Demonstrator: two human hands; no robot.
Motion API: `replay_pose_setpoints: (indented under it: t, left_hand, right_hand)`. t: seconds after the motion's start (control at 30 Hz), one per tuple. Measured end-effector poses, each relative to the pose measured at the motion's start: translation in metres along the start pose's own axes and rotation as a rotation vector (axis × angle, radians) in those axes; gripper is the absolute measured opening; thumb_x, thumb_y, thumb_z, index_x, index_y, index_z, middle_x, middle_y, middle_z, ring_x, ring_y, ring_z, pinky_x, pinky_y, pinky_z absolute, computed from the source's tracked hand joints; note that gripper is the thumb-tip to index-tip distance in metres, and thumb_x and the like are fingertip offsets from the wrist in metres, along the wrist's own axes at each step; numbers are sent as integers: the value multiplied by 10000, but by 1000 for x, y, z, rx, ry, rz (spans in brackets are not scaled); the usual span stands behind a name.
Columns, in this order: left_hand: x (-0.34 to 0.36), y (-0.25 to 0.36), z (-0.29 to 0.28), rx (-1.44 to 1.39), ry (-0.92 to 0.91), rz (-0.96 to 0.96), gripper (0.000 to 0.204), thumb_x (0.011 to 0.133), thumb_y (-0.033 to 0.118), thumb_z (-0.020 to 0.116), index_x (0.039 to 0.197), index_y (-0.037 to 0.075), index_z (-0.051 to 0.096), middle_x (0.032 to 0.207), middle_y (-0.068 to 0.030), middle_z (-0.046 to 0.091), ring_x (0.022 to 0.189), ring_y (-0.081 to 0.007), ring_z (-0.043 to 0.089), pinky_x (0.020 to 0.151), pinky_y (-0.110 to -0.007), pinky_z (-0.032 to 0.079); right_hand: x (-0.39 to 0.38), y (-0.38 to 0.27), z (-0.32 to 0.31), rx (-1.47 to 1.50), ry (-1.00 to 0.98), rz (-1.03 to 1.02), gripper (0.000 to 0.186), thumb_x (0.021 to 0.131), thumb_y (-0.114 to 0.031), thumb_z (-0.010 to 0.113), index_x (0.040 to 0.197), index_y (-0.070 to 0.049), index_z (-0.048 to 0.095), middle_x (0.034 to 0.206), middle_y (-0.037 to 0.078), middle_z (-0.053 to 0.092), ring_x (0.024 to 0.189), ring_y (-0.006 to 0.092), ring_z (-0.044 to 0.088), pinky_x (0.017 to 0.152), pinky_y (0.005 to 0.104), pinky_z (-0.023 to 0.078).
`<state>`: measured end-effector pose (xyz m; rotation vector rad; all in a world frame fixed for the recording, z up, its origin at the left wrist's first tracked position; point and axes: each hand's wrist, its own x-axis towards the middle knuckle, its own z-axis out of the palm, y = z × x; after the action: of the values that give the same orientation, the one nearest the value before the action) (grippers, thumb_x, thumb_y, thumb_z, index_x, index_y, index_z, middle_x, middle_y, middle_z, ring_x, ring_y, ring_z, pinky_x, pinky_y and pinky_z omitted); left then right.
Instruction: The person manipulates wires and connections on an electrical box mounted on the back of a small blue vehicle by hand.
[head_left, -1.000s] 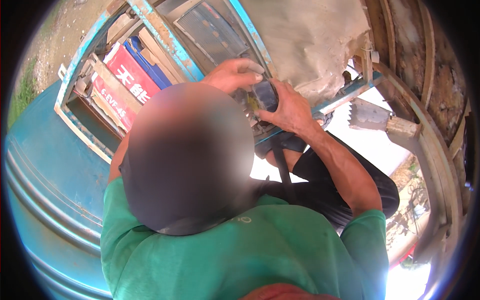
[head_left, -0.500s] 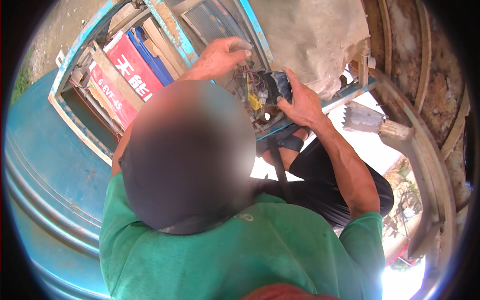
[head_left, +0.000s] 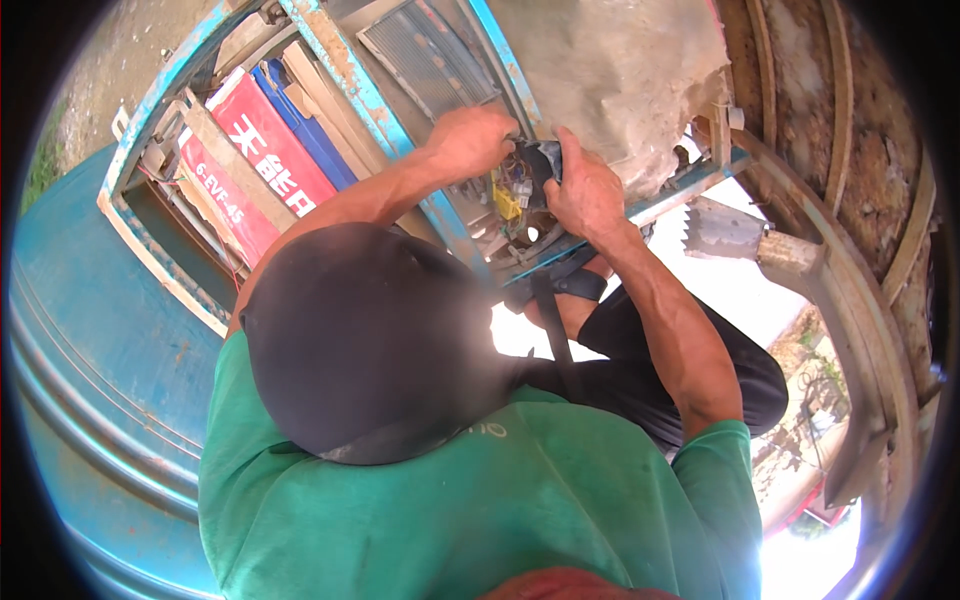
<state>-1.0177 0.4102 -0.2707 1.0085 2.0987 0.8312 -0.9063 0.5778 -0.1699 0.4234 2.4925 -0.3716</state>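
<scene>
My right hand (head_left: pixel 588 190) is closed round a black cover (head_left: pixel 544 160), its thumb on the near side and fingers at the far edge. Out of this cover comes a tangle of thin coloured wires (head_left: pixel 518 180). A yellow connector (head_left: pixel 507 203) hangs among them. At the left end of the cover, my left hand (head_left: pixel 475 140) is closed, fingers bent together by the wires; what they pinch is too small to make out. Both hands work inside a blue metal frame (head_left: pixel 365 80) with worn paint. A dark rounded shape (head_left: pixel 370 340) hides part of my left forearm.
Left of my hands, red battery cases (head_left: pixel 245 165) and a blue one (head_left: pixel 300 120) sit in the frame with cardboard (head_left: pixel 325 100). A finned metal unit (head_left: pixel 425 60) lies beyond. A jagged-edged metal piece (head_left: pixel 725 230) and a curved beam (head_left: pixel 850 300) stand right.
My left hand has moved right and down to the black cover, its fingers closing. My right hand has shifted slightly left and up with the cover.
</scene>
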Motion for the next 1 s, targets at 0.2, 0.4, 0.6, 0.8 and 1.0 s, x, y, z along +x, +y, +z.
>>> replay_pose_setpoints:
  t: [0.2,0.4,0.6,0.8,1.0]
  left_hand:
    - [0,-2,10,34,42,45,218,885,180,673,1083,124,747,1131,-115,705,1027,-361,709,836,-495,581]
    - [-4,-2,23,57,142,76,167,877,183,665,1009,124,749,1088,-119,694,940,-363,724,778,-497,587]
    - [-8,6,30,99,231,32,127,869,204,674,915,103,734,990,-140,661,834,-360,731,716,-511,580]
    - [-5,4,39,135,308,62,116,860,216,716,924,124,684,948,-110,625,780,-338,722,654,-497,581]
    - [-7,1,42,108,387,126,114,860,210,700,860,97,691,907,-130,634,762,-348,723,648,-497,577]
  right_hand:
    - [-8,-3,11,-174,48,-107,654,848,-89,636,1461,-19,418,1116,240,686,1051,434,658,883,514,557]
    - [-11,-10,9,-254,35,-147,593,836,-42,621,1395,2,426,1057,229,680,1013,434,661,835,515,570]
    - [-4,-11,13,-294,28,-180,534,835,-51,628,1332,5,443,1019,237,681,975,442,671,812,516,573]
    - [7,-10,-9,-300,-69,-176,421,841,-108,663,1192,-2,456,983,235,699,960,431,696,819,508,580]
    - [16,-3,-17,-266,-187,-170,407,828,-126,680,1143,-3,454,956,248,722,951,431,717,836,510,576]
